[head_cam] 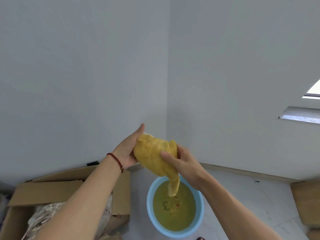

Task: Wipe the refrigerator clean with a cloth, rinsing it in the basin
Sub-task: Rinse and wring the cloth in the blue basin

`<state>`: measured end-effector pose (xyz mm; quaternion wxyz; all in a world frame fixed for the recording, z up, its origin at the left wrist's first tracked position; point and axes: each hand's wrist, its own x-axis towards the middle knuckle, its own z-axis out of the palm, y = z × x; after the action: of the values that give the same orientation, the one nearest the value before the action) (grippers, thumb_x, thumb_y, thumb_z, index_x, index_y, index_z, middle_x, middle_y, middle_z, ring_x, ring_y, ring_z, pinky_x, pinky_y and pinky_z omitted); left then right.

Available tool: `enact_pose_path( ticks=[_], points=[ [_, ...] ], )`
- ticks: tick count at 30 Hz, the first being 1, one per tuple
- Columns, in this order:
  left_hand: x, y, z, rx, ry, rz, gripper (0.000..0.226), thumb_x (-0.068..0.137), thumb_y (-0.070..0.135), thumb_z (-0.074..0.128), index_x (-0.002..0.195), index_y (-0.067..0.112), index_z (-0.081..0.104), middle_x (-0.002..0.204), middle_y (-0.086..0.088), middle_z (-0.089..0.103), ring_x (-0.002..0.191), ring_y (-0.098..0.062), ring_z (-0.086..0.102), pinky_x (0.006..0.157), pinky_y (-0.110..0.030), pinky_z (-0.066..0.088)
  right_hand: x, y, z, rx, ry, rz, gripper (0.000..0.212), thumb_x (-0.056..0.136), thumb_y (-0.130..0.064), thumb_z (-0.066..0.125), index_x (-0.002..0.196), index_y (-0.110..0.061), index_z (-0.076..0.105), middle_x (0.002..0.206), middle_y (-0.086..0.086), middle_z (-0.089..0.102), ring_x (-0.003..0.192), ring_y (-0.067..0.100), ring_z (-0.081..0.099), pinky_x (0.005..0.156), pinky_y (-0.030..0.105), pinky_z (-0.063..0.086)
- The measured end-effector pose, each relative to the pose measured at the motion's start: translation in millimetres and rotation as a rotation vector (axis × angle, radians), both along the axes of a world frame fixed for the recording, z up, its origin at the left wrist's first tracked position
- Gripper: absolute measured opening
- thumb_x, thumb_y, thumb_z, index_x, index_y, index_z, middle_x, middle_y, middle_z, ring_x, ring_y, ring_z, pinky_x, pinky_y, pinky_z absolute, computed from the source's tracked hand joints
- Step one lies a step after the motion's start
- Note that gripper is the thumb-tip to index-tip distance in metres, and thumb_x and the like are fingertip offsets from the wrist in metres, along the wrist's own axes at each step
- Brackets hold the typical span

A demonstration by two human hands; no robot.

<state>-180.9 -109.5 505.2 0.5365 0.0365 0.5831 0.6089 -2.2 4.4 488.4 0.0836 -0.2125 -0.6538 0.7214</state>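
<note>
We had one head-worn view, looking forward and down, close over the basin [174, 231] toward a wall corner [167, 101].

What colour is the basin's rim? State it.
Light blue; the basin shows in the head view, holding murky yellow-green water.

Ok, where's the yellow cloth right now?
Centre of the head view: the yellow cloth is held between left hand and right hand, above the blue basin.

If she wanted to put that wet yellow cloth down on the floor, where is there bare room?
Bare pale floor lies right of the light blue plastic basin, up to the wall. A narrower strip runs between the basin and the open brown cardboard box. The left side is crowded by that box.
</note>
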Motion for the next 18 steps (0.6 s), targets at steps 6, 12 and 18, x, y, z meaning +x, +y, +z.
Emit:
enact_pose_path(
  ticks=[6,12,18],
  points=[
    [53,-15,-50,0.219,-0.243,-0.056,0.075,0.095,0.066,0.044,0.117,0.0,0.073,0.109,-0.017,0.073,0.108,-0.032,0.069,0.102,-0.048,0.047,7,24,4,-0.419,-0.017,-0.166,0.032,0.104,-0.019,0.061,0.127,0.002,0.062,0.123,0.025,0.072,0.114,0.038,0.071,0.102,0.056,0.056],
    [55,-2,-63,0.08,0.229,-0.005,0.037,0.074,0.018,0.081,0.106,0.003,0.073,0.106,-0.017,0.077,0.105,-0.035,0.073,0.081,-0.038,0.062,41,50,-19,0.074,-0.427,-0.029,0.041,0.098,-0.01,0.067,0.134,-0.021,0.05,0.095,0.017,0.078,0.083,0.029,0.077,0.088,0.047,0.063],
    [61,7,-94,-0.103,0.378,0.01,0.063,0.064,0.034,0.09,0.116,0.017,0.057,0.103,-0.008,0.078,0.098,-0.024,0.074,0.084,-0.04,0.061,60,54,-43,0.433,-0.394,-0.105,0.032,0.102,-0.013,0.059,0.128,-0.032,0.066,0.086,-0.006,0.077,0.073,-0.002,0.067,0.07,0.013,0.048]
  ],
)
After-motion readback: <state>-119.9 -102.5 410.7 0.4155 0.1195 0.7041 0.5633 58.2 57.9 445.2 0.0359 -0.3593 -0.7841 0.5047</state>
